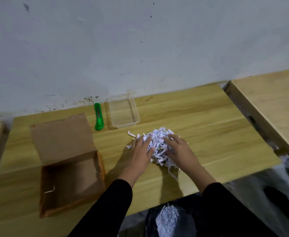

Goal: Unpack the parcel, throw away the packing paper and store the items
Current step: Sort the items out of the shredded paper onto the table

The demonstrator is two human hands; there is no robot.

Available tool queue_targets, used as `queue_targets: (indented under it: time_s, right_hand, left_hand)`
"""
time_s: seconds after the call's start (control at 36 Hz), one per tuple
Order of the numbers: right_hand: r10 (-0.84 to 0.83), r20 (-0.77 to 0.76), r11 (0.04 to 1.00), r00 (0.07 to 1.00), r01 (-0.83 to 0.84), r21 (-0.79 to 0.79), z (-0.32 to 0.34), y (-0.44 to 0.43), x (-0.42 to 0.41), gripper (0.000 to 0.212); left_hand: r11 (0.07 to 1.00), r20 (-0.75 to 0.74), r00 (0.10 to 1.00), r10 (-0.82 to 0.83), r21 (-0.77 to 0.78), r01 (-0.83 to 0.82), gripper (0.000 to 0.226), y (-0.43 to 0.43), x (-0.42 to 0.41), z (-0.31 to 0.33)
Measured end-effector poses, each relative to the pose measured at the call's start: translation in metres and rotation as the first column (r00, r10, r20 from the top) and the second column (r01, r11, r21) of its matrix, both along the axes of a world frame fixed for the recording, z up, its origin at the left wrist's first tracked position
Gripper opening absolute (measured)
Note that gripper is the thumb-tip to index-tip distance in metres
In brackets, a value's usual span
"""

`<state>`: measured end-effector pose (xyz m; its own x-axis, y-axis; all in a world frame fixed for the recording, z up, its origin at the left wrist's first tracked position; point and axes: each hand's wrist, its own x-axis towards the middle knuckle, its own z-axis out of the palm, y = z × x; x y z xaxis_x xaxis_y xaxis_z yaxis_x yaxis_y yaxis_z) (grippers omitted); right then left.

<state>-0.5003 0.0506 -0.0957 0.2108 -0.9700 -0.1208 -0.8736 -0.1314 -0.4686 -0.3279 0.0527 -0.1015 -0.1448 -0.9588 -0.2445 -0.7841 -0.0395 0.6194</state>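
Observation:
A heap of shredded white packing paper (158,144) lies on the wooden table (208,127). My left hand (140,151) presses against its left side and my right hand (178,149) against its right side, fingers spread over the shreds. The opened cardboard parcel box (72,182) stands at the left with its lid (61,135) folded back; only one paper strip shows inside. A clear plastic container (123,112) sits empty behind the heap. Any items under the paper are hidden.
A green utility knife (98,117) lies between the box and the container. Below the table's front edge a black bag (183,211) holds more shredded paper (167,218). Another wooden table (268,106) stands at the right. A wall runs along the back.

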Motion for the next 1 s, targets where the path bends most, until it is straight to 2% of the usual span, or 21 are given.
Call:
queue_targets:
  time_s: [0.06,0.19,0.42,0.56,0.61,0.69,0.81,0.92,1.0]
  right_hand:
    - [-0.049,0.047,0.999,0.998,0.050,-0.016,-0.002,-0.001,-0.008,0.051]
    - [-0.137,0.056,0.988,0.989,0.140,-0.063,-0.001,-0.006,-0.025,0.050]
    - [-0.141,0.024,0.990,0.990,0.141,-0.019,0.019,-0.008,-0.023,0.050]
    - [-0.064,-0.036,0.997,0.997,0.062,-0.049,0.051,-0.011,0.001,0.049]
    - [-0.036,-0.014,0.996,0.999,0.035,-0.083,0.062,-0.012,0.017,0.044]
    - [0.017,0.069,0.994,0.997,-0.010,-0.104,0.073,-0.010,0.051,0.035]
    - [0.115,0.187,0.989,0.976,-0.095,-0.110,0.072,0.000,0.114,0.030]
    - [0.243,0.285,0.970,0.927,-0.234,-0.067,0.059,0.024,0.184,0.028]
    - [0.309,0.327,0.945,0.893,-0.327,-0.001,0.047,0.044,0.227,0.027]
  left_hand:
    - [1.000,-0.007,1.000,0.001,0.000,-0.001,0.050,-0.002,-0.006,-0.001]
    - [0.998,-0.052,0.998,-0.040,0.040,0.042,0.049,-0.005,-0.024,-0.001]
    - [0.989,-0.125,0.988,-0.092,0.105,0.106,0.050,-0.004,-0.011,0.012]
    - [0.997,-0.112,0.990,-0.081,-0.015,0.080,0.048,-0.002,0.019,0.032]
    - [0.995,-0.080,0.995,-0.062,-0.081,0.056,0.045,0.002,0.035,0.042]
    - [0.980,-0.055,0.997,0.049,-0.192,-0.059,0.041,0.016,0.068,0.058]
    - [0.879,-0.074,0.939,0.337,-0.333,-0.342,0.037,0.050,0.126,0.066]
    - [0.718,-0.168,0.777,0.606,-0.304,-0.626,0.039,0.088,0.186,0.055]
    - [0.618,-0.302,0.624,0.721,-0.128,-0.776,0.042,0.118,0.219,0.038]
